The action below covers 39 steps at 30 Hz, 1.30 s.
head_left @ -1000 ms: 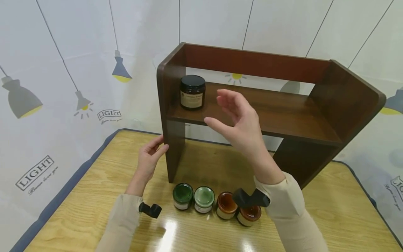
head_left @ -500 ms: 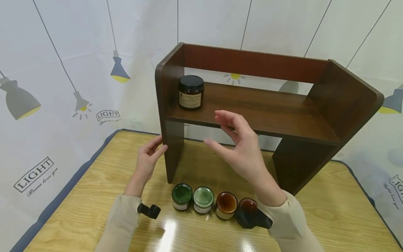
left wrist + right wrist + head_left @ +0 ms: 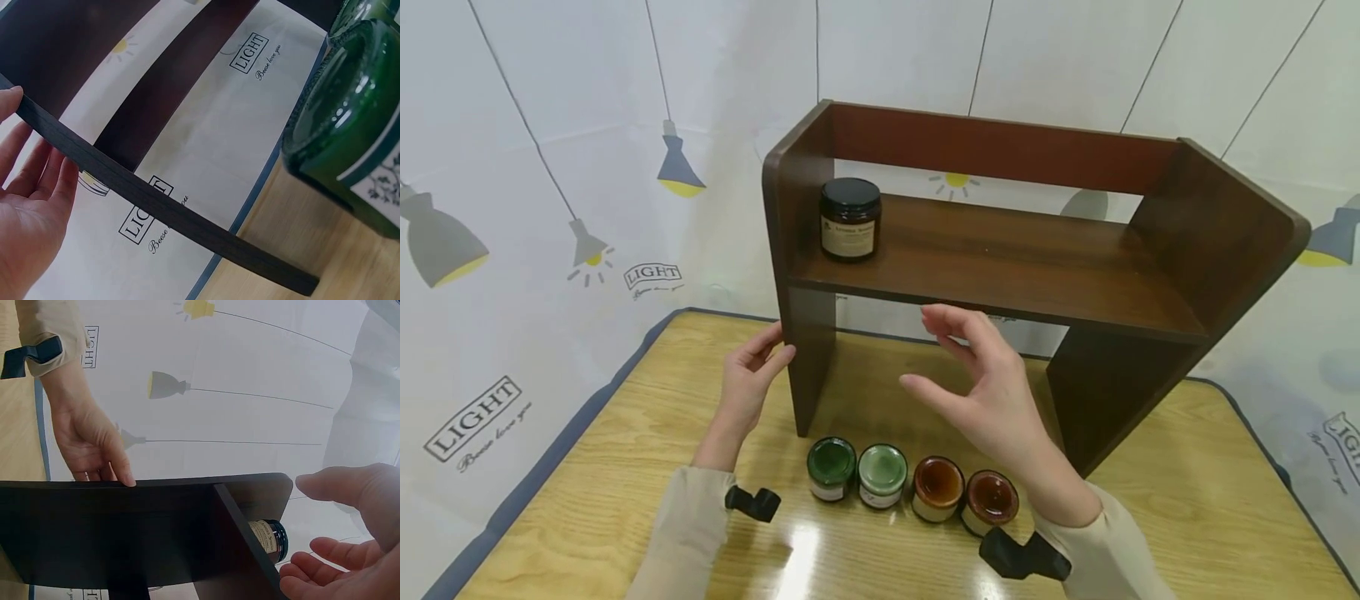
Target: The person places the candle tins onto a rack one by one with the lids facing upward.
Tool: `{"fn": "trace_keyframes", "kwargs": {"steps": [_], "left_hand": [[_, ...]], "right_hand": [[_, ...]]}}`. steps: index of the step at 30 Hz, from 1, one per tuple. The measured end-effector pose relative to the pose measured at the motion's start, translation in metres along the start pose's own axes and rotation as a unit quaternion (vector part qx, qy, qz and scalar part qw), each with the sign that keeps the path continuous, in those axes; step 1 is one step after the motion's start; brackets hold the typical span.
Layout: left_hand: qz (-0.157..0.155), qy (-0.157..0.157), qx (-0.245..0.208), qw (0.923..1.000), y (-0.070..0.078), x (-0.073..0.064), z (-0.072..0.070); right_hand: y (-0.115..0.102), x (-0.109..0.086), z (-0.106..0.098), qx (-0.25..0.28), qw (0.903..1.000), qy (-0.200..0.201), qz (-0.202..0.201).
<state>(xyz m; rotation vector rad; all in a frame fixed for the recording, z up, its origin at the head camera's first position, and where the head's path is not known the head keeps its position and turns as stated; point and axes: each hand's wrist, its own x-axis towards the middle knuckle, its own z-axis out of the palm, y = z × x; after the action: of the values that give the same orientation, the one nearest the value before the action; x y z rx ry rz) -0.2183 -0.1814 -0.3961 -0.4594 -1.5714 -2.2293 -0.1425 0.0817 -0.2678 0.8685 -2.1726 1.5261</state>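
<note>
Your left grip [image 3: 747, 387] is grasping the wooden shelf [image 3: 1015, 262]: your thumb is touching the front edge of its left side panel [image 3: 808, 371], and your fingers are reaching round toward the outer face. Your right grip [image 3: 992, 387] is released, with the thumb and the curved fingers standing well apart. You are holding it in the air, and in the head view it is appearing just below the front edge of the upper board, though you cannot tell its exact depth from there.

The shelf is standing upright on the wooden worktop [image 3: 625, 400]. On its upper board, a black-lidded jar [image 3: 850, 221] is sitting upright near the left side panel, its pale label facing you. In front of the shelf, four more jars are standing in a slightly slanting row on the worktop. From your left, you are seeing a dark green jar [image 3: 831, 467], a pale green jar [image 3: 882, 475] just beside it, an amber jar [image 3: 937, 487] and a reddish-brown jar [image 3: 991, 500]. Behind everything, a white backdrop [image 3: 730, 50] is showing printed hanging lamps.
</note>
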Motion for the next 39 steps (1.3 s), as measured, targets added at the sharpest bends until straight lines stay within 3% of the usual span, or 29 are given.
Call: {"fn": "trace_keyframes", "kwargs": {"steps": [8, 20, 39], "left_hand": [[-0.001, -0.001, 0.000, 1.0000, 0.001, 0.000, 0.000], [-0.006, -0.001, 0.003, 1.0000, 0.000, -0.001, 0.000], [-0.019, -0.005, 0.012, 0.9997, 0.001, -0.001, -0.002]], "right_hand": [[0.010, -0.016, -0.004, -0.014, 0.9998, -0.014, 0.003], [0.038, -0.053, -0.010, -0.051, 0.9963, -0.036, 0.058], [0.084, -0.101, -0.021, -0.085, 0.9878, -0.009, 0.130]]}}
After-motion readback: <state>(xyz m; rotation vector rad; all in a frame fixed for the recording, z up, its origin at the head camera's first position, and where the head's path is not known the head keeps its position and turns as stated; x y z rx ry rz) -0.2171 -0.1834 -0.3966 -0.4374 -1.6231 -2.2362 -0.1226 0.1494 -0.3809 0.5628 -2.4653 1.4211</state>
